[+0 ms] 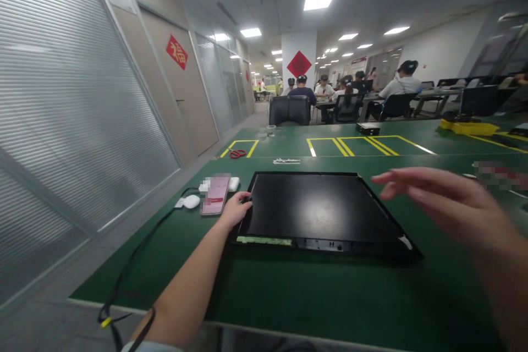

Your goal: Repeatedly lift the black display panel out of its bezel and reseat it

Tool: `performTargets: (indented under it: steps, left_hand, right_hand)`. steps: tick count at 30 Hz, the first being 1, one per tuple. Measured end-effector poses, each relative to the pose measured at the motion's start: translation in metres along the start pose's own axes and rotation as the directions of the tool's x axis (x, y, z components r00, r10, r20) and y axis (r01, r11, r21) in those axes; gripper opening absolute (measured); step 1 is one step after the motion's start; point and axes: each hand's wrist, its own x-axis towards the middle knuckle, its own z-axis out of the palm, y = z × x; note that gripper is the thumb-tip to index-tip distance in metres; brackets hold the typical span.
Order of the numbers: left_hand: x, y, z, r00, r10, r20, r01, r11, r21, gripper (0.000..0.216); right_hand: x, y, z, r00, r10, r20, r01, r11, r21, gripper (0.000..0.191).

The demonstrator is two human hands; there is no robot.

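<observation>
A flat black display panel (pixel 313 203) in a dark frame lies face up on the green table (pixel 297 286). Along its near edge runs a narrow green strip (pixel 264 241), with a whitish patch at the near right corner. My left hand (pixel 237 209) grips the panel's left edge, its fingers curled at the rim. Raised to the right of the panel is my right hand (pixel 445 201), holding nothing. Its fingers are stretched out, slightly blurred, and apart from the panel.
Left of the panel are a phone (pixel 215 195), a white puck-like device (pixel 191 202) and a black cable (pixel 136 258). Red-handled scissors (pixel 237 153), a clear cup (pixel 270 130) and a yellow tray (pixel 469 127) stand farther back. People (pixel 303 91) sit at tables beyond.
</observation>
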Motion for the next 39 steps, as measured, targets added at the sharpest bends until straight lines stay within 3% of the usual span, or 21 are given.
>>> performTargets:
  steps: [2,4,6,9,13,18,24,27,34,39]
  left_hand:
    - [-0.001,0.001,0.0,1.0,-0.015,-0.007,0.015,0.998,-0.068,0.026]
    - [-0.003,0.003,-0.001,0.999,-0.042,0.015,0.043,0.99,-0.134,0.028]
    - [-0.004,0.005,-0.002,0.997,-0.077,0.033,0.081,0.983,-0.165,0.028]
    - [-0.007,0.011,-0.003,0.994,-0.103,0.043,0.109,0.976,-0.189,0.027]
    - [-0.009,0.016,-0.003,0.992,-0.125,0.019,0.126,0.966,-0.226,0.028]
    - [-0.011,0.019,-0.004,0.986,-0.169,-0.008,0.161,0.947,-0.279,0.03]
    - [-0.013,0.028,-0.008,0.962,-0.269,-0.039,0.233,0.89,-0.393,0.025]
    - [-0.012,0.03,-0.01,0.952,-0.305,0.039,0.288,0.842,-0.457,0.03]
    - [-0.008,0.022,-0.01,0.924,-0.337,0.181,0.382,0.784,-0.489,0.064]
    - [-0.016,0.028,-0.008,0.936,-0.309,0.167,0.35,0.782,-0.517,0.057]
  right_hand:
    - [0.023,0.049,0.003,0.971,0.181,-0.16,-0.194,0.978,-0.073,0.032]
    - [0.034,0.098,-0.005,0.891,0.291,-0.347,-0.384,0.892,-0.239,0.03]
    - [0.035,0.135,-0.022,0.87,0.362,-0.336,-0.485,0.755,-0.441,0.035]
    - [0.026,0.16,-0.037,0.905,0.286,-0.315,-0.424,0.672,-0.607,0.042]
    - [0.019,0.166,-0.023,0.959,0.252,-0.132,-0.259,0.588,-0.766,0.046]
    - [0.02,0.171,-0.008,0.935,0.355,0.002,-0.206,0.549,-0.81,0.049]
    - [0.02,0.169,-0.012,0.929,0.37,-0.005,-0.225,0.556,-0.8,0.049]
    - [0.019,0.165,-0.011,0.929,0.369,-0.014,-0.239,0.571,-0.785,0.048]
    - [0.019,0.16,-0.01,0.926,0.376,-0.029,-0.266,0.598,-0.756,0.048]
    - [0.02,0.162,-0.009,0.928,0.372,-0.027,-0.262,0.598,-0.757,0.05]
